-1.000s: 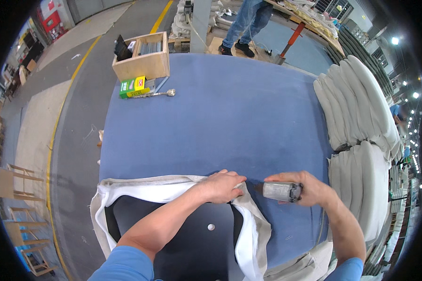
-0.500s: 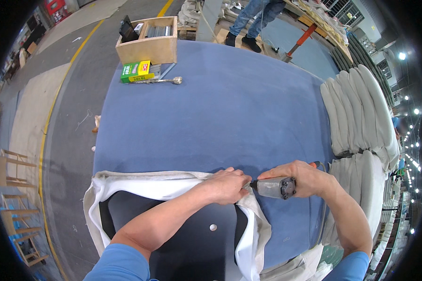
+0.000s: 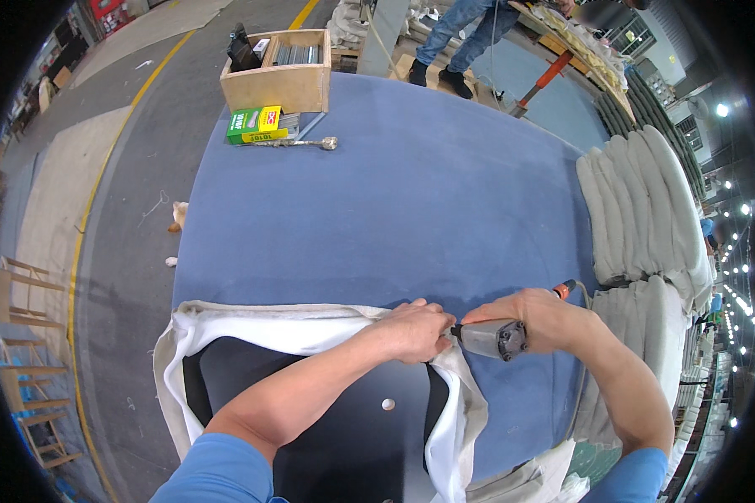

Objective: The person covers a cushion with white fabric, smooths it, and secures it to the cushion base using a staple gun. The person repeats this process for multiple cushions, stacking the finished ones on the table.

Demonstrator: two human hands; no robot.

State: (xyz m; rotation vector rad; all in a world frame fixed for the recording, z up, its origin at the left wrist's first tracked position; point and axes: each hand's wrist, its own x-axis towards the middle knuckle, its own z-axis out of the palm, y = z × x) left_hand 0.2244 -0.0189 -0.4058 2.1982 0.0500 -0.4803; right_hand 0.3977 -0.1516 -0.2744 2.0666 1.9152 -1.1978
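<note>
My right hand (image 3: 538,318) is wrapped round a pneumatic staple gun (image 3: 491,339), whose nose points left at the corner of the cover. My left hand (image 3: 418,332) has its fingers bent over the folded fabric edge at that corner, close beside the nose. The light grey fabric cover (image 3: 478,401) with its white lining (image 3: 252,334) wraps around a dark panel (image 3: 335,419) lying at the table's near side. A small round hole shows in the panel. Behind my right hand an orange-ended hose fitting (image 3: 564,289) sticks out.
On the blue-covered table (image 3: 377,193), a wooden box (image 3: 277,90) with metal strips stands at the far left. A green-yellow carton (image 3: 252,126) and a metal tool (image 3: 327,143) lie before it. Grey cushions (image 3: 637,205) are stacked at right. Another person's legs (image 3: 470,42) show beyond.
The whole view has shifted slightly. Both hands stay at the same corner of the cover, and the staple gun's nose remains beside my left fingers.
</note>
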